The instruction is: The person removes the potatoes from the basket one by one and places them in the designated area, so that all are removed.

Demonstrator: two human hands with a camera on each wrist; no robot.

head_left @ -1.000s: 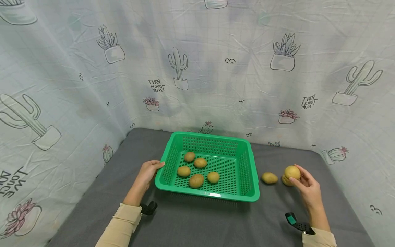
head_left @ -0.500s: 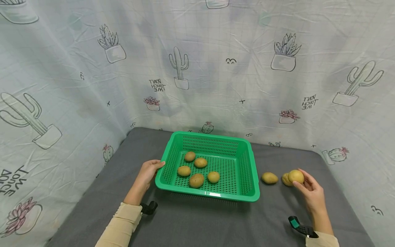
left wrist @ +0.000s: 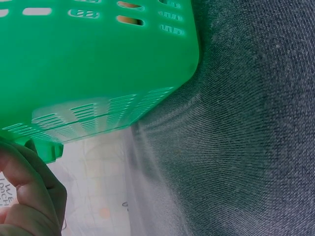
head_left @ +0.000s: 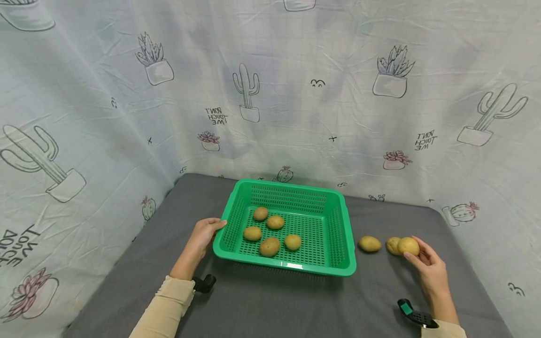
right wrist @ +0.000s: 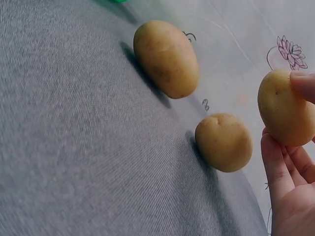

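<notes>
My left hand (head_left: 205, 234) grips the left rim of a green perforated plastic basket (head_left: 291, 266); its curled fingers show beside the basket wall in the left wrist view. Several potatoes lie on the basket floor, among them a larger brownish potato (head_left: 269, 247). On the right, my right hand (head_left: 430, 265) pinches a yellow potato (right wrist: 284, 108) between thumb and fingers. In the right wrist view this potato is held above the cloth. Two more potatoes rest on the cloth outside the basket: a rounder potato (right wrist: 224, 142) close to the held one, and a longer potato (head_left: 369, 244) nearer the basket.
A dark grey cloth (head_left: 270, 305) covers the table. Behind and at both sides hangs a pale curtain (head_left: 287, 108) printed with cacti and potted plants. A black strap mount (head_left: 416, 315) sits at the right wrist, and another mount (head_left: 204, 284) at the left wrist.
My right hand has moved slightly right and toward me with the held potato, uncovering more of the potato beside it. The left hand and the basket have stayed put.
</notes>
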